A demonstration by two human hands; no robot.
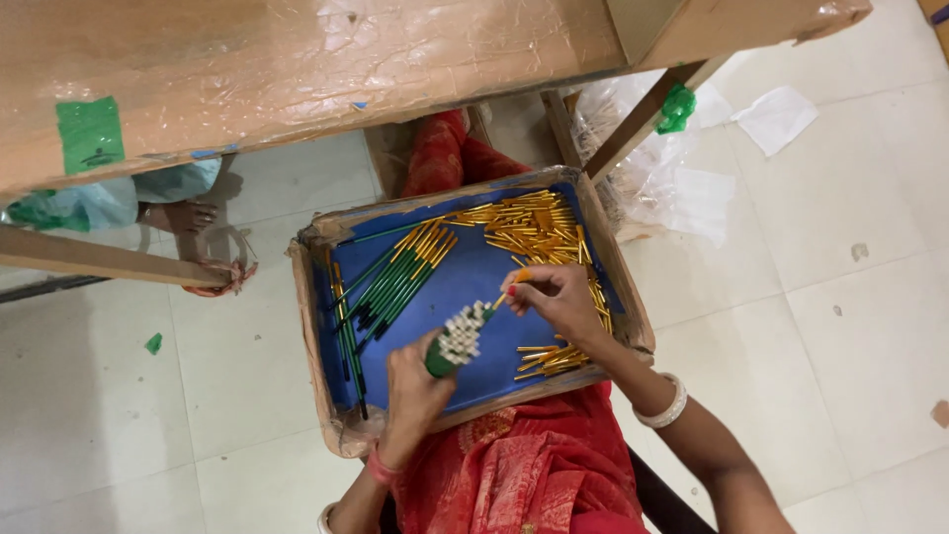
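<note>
In a blue-lined cardboard tray (pixel 465 282) resting on the person's lap, pen parts are being assembled. The left hand (pixel 413 388) is clenching a bundle of green pen barrels (pixel 458 339), white ends up, over the tray's near edge. The right hand (pixel 557 297) is pinching one gold-yellow cap (pixel 516 280) just beside the bundle's top. Toward the tray's far right corner a large heap of loose gold caps (pixel 529 227) is waiting; left of centre, finished green-and-gold pens (pixel 395 282) are lying, so much work seems left
</note>
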